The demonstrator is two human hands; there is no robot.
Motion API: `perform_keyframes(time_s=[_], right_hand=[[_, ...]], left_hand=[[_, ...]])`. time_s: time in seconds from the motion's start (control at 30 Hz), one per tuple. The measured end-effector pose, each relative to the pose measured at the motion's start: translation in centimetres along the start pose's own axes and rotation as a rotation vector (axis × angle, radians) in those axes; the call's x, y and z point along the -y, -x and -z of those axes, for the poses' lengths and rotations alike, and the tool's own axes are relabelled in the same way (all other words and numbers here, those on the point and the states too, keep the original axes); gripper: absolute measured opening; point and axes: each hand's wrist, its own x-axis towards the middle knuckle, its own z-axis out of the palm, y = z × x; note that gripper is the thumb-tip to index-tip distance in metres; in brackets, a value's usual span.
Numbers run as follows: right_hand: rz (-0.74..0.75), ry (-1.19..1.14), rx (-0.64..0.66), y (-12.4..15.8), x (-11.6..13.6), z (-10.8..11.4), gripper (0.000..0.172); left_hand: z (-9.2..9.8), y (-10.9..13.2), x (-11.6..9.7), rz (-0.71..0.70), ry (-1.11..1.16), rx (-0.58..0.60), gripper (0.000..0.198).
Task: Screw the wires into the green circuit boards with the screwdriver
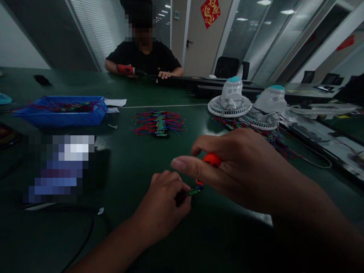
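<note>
My left hand [167,203] is closed, its fingertips pinching a small green circuit board [195,190] with blue wire on it, low over the table. Just right of it, my right hand [241,170] is wrapped round an orange-handled tool [212,159]. Part of the orange also shows below my thumb, right at the board. The tool's working end and most of its shape are hidden by my fingers, so its kind does not show. Beyond both hands lies a column of green circuit boards [161,125] with red and blue wires spreading to both sides.
A blue bin [71,118] of wired boards stands left. A blurred-out device [59,167] and a black cable [90,227] lie nearer. White fan parts [229,106], more wired boards [280,146] and a long panel [327,140] occupy the right. Opposite, a person [145,57] holds a red power tool [126,69].
</note>
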Motion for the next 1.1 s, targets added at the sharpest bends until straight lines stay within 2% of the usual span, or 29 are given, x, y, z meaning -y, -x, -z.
perform_keyframes(time_s=[0.07,0.17,0.23,0.43,0.63,0.7,0.83,1.1], right_hand=[[0.022,0.038,0.011,0.3,0.1,0.1,0.046],[0.094,0.056,-0.001,0.8,0.0,0.0,0.022],[0.115,0.053,-0.022,1.0,-0.1,0.0,0.015],[0.108,0.014,0.030,1.2,0.0,0.5,0.015],[0.068,0.057,-0.026,1.0,-0.1,0.6,0.044],[0.073,0.066,-0.013,0.9,-0.2,0.5,0.040],[0.074,0.086,0.015,0.8,-0.3,0.6,0.018],[0.115,0.014,-0.005,1.4,-0.5,0.5,0.010]], left_hand=[[-0.1,0.0,0.1,-0.003,-0.009,0.003,0.011],[-0.2,-0.1,0.2,-0.011,-0.016,0.030,0.007],[-0.2,-0.1,0.2,-0.012,-0.023,0.027,0.006],[-0.1,-0.1,0.1,0.026,0.025,0.039,0.005],[0.0,0.0,0.2,-0.001,-0.015,0.038,0.009],[0.1,0.0,0.1,-0.015,-0.026,0.033,0.011],[0.3,-0.2,-0.2,-0.004,-0.049,0.054,0.013],[0.2,-0.2,0.1,0.005,-0.032,0.035,0.010]])
